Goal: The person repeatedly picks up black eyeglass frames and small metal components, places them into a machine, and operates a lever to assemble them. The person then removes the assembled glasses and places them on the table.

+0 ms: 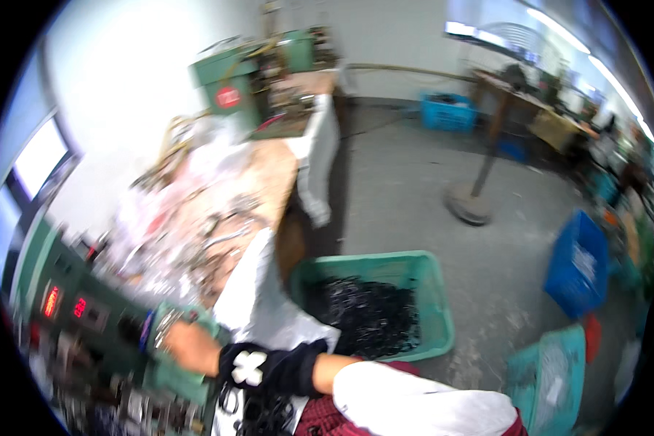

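My right hand reaches in from the lower right, with a black wristband and a white sleeve on the arm. Its fingers look curled inward at a small green tray beside the green machine; blur hides what they grip, if anything. Shiny metal bits lie close by the fingers. Below the wrist, black ring-shaped pieces rest on a white sheet. My left hand does not show.
A green crate full of black pieces stands on the floor beside the workbench. Bench clutter includes clear plastic bags and metal parts. Farther right are a blue bin, a teal basket and a round-based stand.
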Motion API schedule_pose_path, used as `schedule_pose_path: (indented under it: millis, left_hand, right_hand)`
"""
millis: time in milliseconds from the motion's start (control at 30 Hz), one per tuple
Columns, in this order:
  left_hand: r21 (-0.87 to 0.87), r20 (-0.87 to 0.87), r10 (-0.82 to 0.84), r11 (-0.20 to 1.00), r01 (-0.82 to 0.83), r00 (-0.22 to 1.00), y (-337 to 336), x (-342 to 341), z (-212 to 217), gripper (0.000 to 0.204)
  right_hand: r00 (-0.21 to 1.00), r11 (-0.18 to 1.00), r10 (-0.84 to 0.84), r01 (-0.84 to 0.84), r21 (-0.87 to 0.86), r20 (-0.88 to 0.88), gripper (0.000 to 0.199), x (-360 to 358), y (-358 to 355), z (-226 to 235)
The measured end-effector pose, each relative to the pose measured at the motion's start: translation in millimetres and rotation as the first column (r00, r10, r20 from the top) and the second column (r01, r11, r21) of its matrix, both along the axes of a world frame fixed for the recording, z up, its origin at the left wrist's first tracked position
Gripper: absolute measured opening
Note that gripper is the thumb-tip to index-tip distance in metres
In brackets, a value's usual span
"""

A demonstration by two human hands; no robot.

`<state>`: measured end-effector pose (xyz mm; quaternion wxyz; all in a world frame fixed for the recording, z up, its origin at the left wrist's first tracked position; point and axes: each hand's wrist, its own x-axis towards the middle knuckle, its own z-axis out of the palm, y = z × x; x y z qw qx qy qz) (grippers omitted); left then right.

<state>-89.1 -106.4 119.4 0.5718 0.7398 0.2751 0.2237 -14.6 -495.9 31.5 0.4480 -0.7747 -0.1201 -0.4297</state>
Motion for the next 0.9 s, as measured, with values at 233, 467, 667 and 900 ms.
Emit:
schedule_pose_path:
  millis: [233, 467, 667, 900]
  left_hand:
    - [-0.307, 0.385, -0.108, 0.922, 0.237, 0.917, 47.3, -10.6, -76.1, 0.039]
    - [-0.341, 0.578, 0.023, 0.915, 0.216, 0.816, -41.2, -39.6, -19.7, 0.020]
    - [0.121, 0.832, -0.321, 0.901, 0.416, 0.452, -112.1, -22.9, 84.8, 0.011]
    - [0.094, 0.805, -0.266, 0.940, 0.328, 0.531, -129.3, 18.3, 99.8, 0.016]
  right_hand:
    - [0.987, 0.999, 0.003, 0.003, 0.036, -0.159, 0.016, -5.3, -14.0, 19.0]
    - [0.818, 0.784, 0.550, -0.436, 0.442, -0.170, 0.026, -38.0, 69.2, 102.1]
    - [0.657, 0.544, 0.738, -0.445, 0.711, -0.154, 0.051, -32.2, 96.7, 107.3]
    - [0.572, 0.375, 0.809, -0.320, 0.870, -0.138, 0.052, -37.7, 101.1, 116.9]
